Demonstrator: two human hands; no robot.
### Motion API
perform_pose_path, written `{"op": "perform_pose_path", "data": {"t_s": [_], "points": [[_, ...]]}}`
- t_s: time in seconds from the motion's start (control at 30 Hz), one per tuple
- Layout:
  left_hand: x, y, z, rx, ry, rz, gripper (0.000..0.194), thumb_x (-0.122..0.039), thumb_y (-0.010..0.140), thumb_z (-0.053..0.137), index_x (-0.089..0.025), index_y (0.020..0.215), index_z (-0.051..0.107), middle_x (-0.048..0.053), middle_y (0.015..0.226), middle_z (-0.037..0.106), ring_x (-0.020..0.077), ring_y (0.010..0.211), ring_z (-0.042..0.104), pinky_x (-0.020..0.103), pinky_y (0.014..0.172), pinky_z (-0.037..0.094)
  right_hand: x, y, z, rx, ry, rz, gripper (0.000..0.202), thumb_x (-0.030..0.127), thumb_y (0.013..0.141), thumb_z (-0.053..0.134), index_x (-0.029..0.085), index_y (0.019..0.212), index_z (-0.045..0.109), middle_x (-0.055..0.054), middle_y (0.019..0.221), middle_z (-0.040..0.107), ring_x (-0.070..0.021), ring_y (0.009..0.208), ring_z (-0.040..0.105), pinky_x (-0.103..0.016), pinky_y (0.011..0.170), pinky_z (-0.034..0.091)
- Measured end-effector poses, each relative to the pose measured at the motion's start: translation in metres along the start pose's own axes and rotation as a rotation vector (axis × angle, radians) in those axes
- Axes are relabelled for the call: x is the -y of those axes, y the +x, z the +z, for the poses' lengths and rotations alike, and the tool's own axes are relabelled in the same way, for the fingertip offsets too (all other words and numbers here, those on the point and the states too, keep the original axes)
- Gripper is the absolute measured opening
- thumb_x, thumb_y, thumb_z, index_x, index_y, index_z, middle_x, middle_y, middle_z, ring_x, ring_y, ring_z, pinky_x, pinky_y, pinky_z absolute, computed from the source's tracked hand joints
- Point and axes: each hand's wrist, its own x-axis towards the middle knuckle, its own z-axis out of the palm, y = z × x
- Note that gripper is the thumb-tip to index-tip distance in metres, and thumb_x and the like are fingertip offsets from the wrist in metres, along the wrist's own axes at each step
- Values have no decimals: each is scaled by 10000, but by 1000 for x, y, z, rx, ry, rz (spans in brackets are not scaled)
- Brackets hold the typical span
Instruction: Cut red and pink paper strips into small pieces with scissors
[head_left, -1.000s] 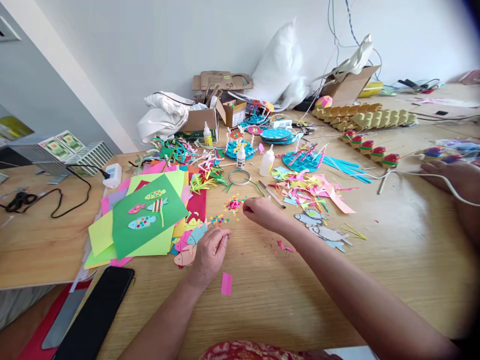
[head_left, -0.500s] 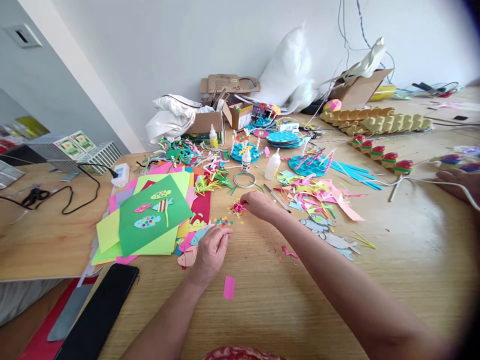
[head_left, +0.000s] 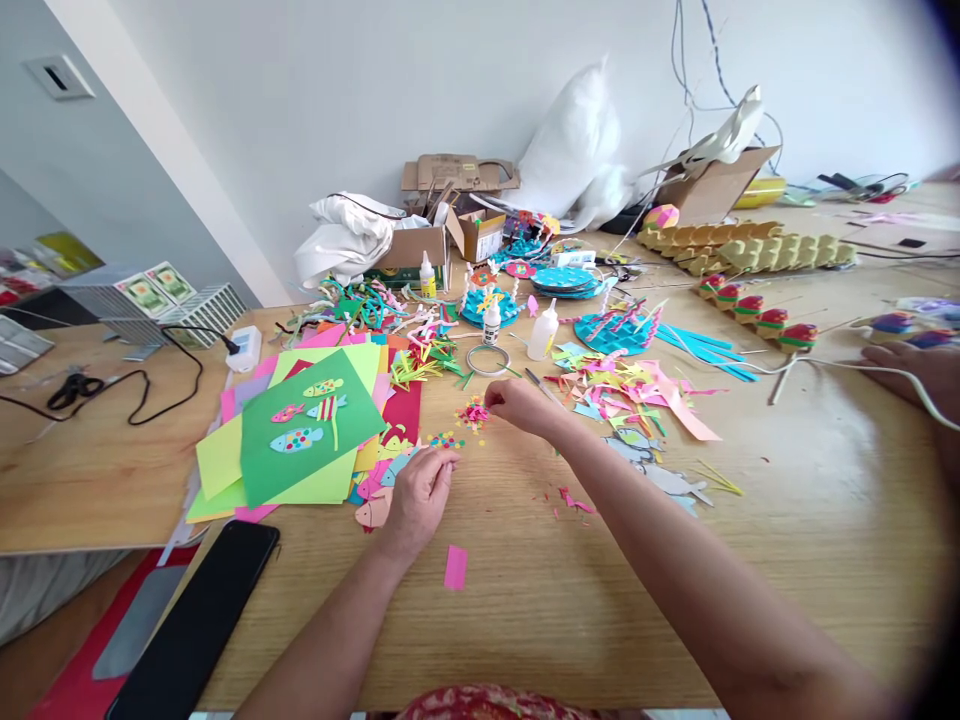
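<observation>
Beside a small heap of pink paper bits, my right hand is closed, its fingertips pinched together; whatever they hold is too small to make out. My left hand is curled on the table, thumb against fingers, and its contents are hidden. Just beyond it lie scattered coloured paper dots. Cut paper fish sit to its left, partly covered by the hand. A pink paper strip lies nearer to me. Decorated paper fish rest on a green sheet at the left.
Glue bottles and a tape ring stand beyond my hands. Paper scraps and grey fish cutouts lie right. A black phone is front left. Another person's hand rests at the right edge.
My right hand has shifted slightly right, away from the pink heap. The left hand stays in nearly the same place. The view has tilted a little.
</observation>
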Motion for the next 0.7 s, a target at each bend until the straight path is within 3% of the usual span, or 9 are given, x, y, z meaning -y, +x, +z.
{"op": "perform_pose_path", "data": {"t_s": [0.17, 0.27, 0.37, 0.57, 0.7], "points": [[0, 6, -11, -44, 1, -67, 151, -148, 796, 430, -158, 829, 577, 38, 770, 618, 131, 742, 572, 245, 684, 442, 35, -39, -2, 66, 27, -175, 216, 141, 768, 445, 172, 850, 643, -53, 841, 652, -159, 788, 570, -223, 637, 365], [-2, 11, -20, -116, -3, -108, 165, -171, 808, 420, -163, 881, 568, 38, 801, 620, 127, 762, 575, 239, 696, 444, 61, -65, 10, 181, 67, -378, 189, 144, 700, 536, 211, 844, 638, -17, 845, 645, -135, 760, 569, -197, 617, 352], [-7, 14, -28, -162, -24, -100, 168, -173, 809, 421, -157, 898, 563, 41, 813, 615, 124, 772, 575, 234, 710, 445, 77, -82, 26, 231, 79, -482, 175, 181, 717, 544, 206, 874, 615, -26, 828, 622, -134, 706, 560, -204, 569, 338], [-21, 15, -35, -108, -16, -30, 169, -155, 808, 413, -154, 861, 574, 40, 808, 608, 129, 788, 565, 242, 725, 437, 84, -86, 42, 242, 75, -514, 127, 193, 761, 496, 165, 808, 610, -52, 787, 591, -144, 655, 546, -213, 512, 307], [-25, 11, -38, -39, -62, -76, 165, -183, 808, 421, -156, 854, 577, 39, 797, 608, 132, 772, 569, 245, 706, 443, 87, -86, 44, 231, 99, -479, 135, 148, 758, 479, 144, 773, 613, -60, 777, 599, -144, 648, 551, -215, 509, 308]]}}
